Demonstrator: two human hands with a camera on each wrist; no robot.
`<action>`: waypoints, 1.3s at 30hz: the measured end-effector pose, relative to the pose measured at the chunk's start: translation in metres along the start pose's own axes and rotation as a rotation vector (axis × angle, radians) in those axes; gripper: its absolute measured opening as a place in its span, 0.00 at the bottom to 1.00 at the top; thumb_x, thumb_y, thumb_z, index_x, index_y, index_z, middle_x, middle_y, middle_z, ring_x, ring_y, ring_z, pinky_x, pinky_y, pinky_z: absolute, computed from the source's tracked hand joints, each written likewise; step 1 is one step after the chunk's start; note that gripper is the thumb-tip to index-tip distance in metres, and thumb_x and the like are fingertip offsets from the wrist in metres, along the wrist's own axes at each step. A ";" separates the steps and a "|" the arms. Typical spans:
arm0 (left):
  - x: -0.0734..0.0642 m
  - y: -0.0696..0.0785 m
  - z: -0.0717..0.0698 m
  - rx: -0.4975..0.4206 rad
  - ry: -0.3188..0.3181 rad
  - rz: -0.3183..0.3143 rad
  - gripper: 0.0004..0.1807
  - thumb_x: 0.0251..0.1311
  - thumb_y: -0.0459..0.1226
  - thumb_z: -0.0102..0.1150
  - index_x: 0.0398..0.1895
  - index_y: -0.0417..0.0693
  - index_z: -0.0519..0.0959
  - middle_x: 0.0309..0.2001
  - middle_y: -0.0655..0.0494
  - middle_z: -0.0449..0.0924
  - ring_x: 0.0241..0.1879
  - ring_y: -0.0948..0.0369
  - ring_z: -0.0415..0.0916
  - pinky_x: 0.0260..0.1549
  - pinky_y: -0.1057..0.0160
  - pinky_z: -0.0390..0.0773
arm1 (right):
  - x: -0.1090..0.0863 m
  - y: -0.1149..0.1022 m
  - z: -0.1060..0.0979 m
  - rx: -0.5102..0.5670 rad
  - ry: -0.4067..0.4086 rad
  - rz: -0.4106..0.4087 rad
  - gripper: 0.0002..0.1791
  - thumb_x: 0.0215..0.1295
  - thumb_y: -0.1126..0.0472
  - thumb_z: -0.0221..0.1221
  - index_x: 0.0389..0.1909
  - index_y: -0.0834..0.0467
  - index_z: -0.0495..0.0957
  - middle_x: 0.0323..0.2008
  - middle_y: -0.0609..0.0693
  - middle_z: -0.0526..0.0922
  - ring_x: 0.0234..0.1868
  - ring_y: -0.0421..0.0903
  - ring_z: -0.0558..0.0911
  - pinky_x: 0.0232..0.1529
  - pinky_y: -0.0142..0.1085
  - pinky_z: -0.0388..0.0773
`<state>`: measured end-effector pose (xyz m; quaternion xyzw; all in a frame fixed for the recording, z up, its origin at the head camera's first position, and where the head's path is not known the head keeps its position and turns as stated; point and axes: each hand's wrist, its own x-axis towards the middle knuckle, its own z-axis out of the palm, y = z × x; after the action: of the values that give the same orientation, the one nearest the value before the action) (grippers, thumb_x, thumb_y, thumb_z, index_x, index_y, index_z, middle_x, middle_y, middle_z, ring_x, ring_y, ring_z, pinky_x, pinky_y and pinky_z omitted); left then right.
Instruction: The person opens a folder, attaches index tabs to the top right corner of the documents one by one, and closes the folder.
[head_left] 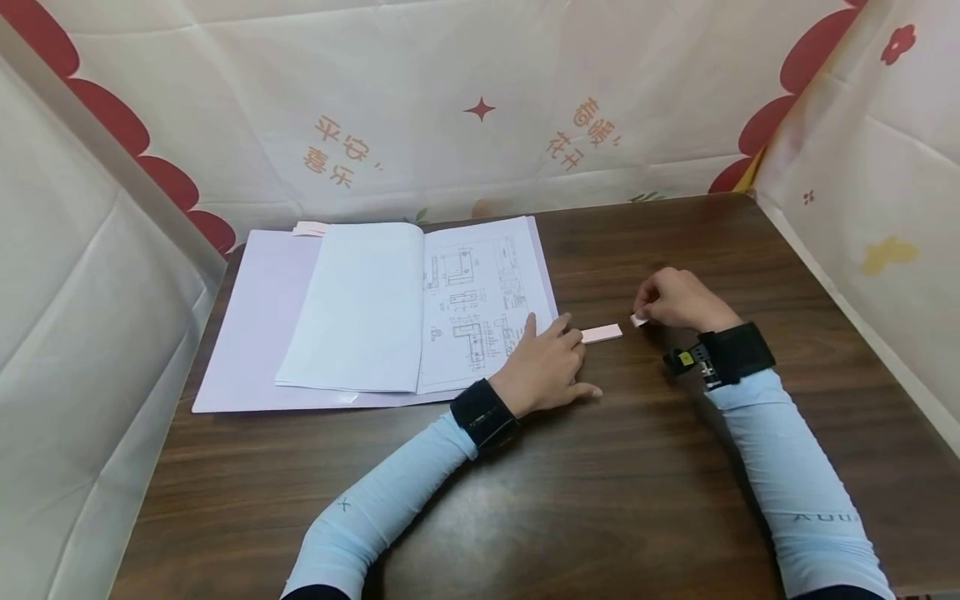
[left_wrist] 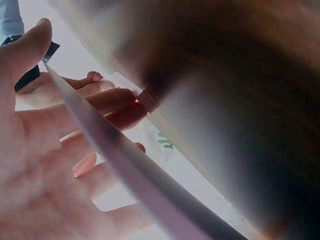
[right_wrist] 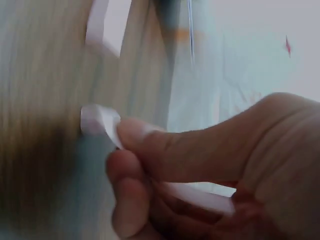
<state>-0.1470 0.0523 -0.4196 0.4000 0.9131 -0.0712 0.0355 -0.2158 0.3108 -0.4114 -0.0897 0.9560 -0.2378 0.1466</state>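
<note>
My left hand (head_left: pixel 543 364) lies with fingers spread across the right edge of an open booklet (head_left: pixel 348 308) on a pale lilac folder (head_left: pixel 251 333). In the left wrist view, the folder's edge (left_wrist: pixel 125 145) crosses in front of the palm. Just right of those fingers, a small pinkish-white sticky-note pad (head_left: pixel 602 333) lies on the table. Farther right, my right hand (head_left: pixel 686 300) pinches a small pinkish-white paper slip (right_wrist: pixel 100 120) between thumb and forefinger, close over the table. The slip looks curled in the right wrist view.
Technical line drawings cover the booklet's right page (head_left: pixel 480 300); its left page is blank. Pale paper tabs (head_left: pixel 310 227) stick out at the folder's top edge. A dark wooden table (head_left: pixel 600 500) is bordered by pale printed cloth (head_left: pixel 480 50) at the back and both sides.
</note>
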 end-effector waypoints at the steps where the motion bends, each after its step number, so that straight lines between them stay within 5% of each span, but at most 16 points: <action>1: 0.000 0.000 0.000 0.000 -0.001 -0.004 0.41 0.68 0.72 0.42 0.66 0.54 0.79 0.72 0.58 0.72 0.81 0.53 0.53 0.74 0.35 0.59 | 0.000 0.005 -0.004 0.001 0.021 0.016 0.07 0.69 0.66 0.60 0.35 0.62 0.86 0.32 0.57 0.85 0.34 0.51 0.79 0.33 0.39 0.73; 6: 0.000 -0.002 0.000 -0.017 0.000 -0.007 0.41 0.68 0.72 0.43 0.64 0.53 0.80 0.71 0.57 0.73 0.81 0.53 0.54 0.74 0.35 0.59 | -0.002 0.021 -0.012 0.038 0.113 0.078 0.09 0.68 0.58 0.66 0.38 0.62 0.86 0.40 0.61 0.86 0.42 0.57 0.77 0.40 0.45 0.72; 11: -0.007 -0.008 0.001 -0.034 0.044 0.018 0.40 0.69 0.71 0.42 0.66 0.53 0.78 0.72 0.53 0.71 0.80 0.51 0.55 0.73 0.41 0.65 | 0.004 0.013 -0.007 0.028 0.152 0.028 0.09 0.66 0.58 0.67 0.38 0.60 0.82 0.40 0.61 0.82 0.42 0.57 0.76 0.41 0.45 0.70; 16: -0.036 -0.025 0.000 -0.108 0.093 -0.033 0.38 0.69 0.69 0.47 0.71 0.56 0.72 0.71 0.51 0.70 0.75 0.48 0.63 0.67 0.42 0.72 | 0.011 -0.006 0.004 0.063 0.196 -0.033 0.07 0.68 0.60 0.65 0.43 0.59 0.84 0.41 0.60 0.84 0.41 0.55 0.78 0.41 0.43 0.72; 20: -0.064 -0.046 -0.002 -0.189 0.050 -0.144 0.37 0.68 0.66 0.52 0.72 0.56 0.72 0.68 0.49 0.72 0.67 0.45 0.69 0.62 0.38 0.73 | 0.023 -0.023 0.007 0.151 0.222 -0.075 0.09 0.71 0.62 0.62 0.46 0.59 0.87 0.42 0.58 0.87 0.40 0.53 0.81 0.41 0.41 0.77; 24: -0.079 -0.062 -0.003 -0.244 -0.010 -0.239 0.36 0.68 0.64 0.55 0.72 0.57 0.72 0.67 0.47 0.72 0.62 0.42 0.70 0.60 0.35 0.72 | 0.053 -0.044 0.003 0.231 0.208 -0.106 0.07 0.70 0.62 0.63 0.44 0.58 0.87 0.43 0.56 0.88 0.43 0.52 0.84 0.43 0.41 0.77; 28: -0.084 -0.068 0.002 -0.280 -0.055 -0.296 0.36 0.67 0.64 0.56 0.73 0.59 0.72 0.67 0.46 0.72 0.60 0.42 0.70 0.57 0.35 0.73 | 0.104 -0.062 0.003 0.320 0.203 -0.120 0.08 0.69 0.61 0.64 0.45 0.58 0.85 0.46 0.57 0.86 0.44 0.52 0.85 0.45 0.41 0.79; 33: -0.082 -0.068 0.010 -0.293 -0.114 -0.297 0.37 0.68 0.64 0.55 0.75 0.60 0.70 0.69 0.45 0.71 0.60 0.41 0.70 0.55 0.36 0.76 | 0.161 -0.076 0.012 0.441 0.164 -0.037 0.10 0.70 0.62 0.63 0.47 0.61 0.83 0.51 0.57 0.81 0.48 0.52 0.83 0.52 0.41 0.82; 39: -0.078 -0.068 0.013 -0.233 -0.137 -0.302 0.39 0.67 0.66 0.55 0.77 0.61 0.68 0.72 0.45 0.68 0.61 0.41 0.70 0.54 0.39 0.77 | 0.198 -0.084 0.021 0.546 0.156 0.067 0.10 0.70 0.65 0.63 0.49 0.64 0.84 0.50 0.59 0.82 0.44 0.50 0.85 0.49 0.35 0.85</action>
<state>-0.1444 -0.0521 -0.4155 0.2460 0.9602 0.0032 0.1323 -0.3866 0.1804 -0.4357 0.0034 0.8675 -0.4874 0.0992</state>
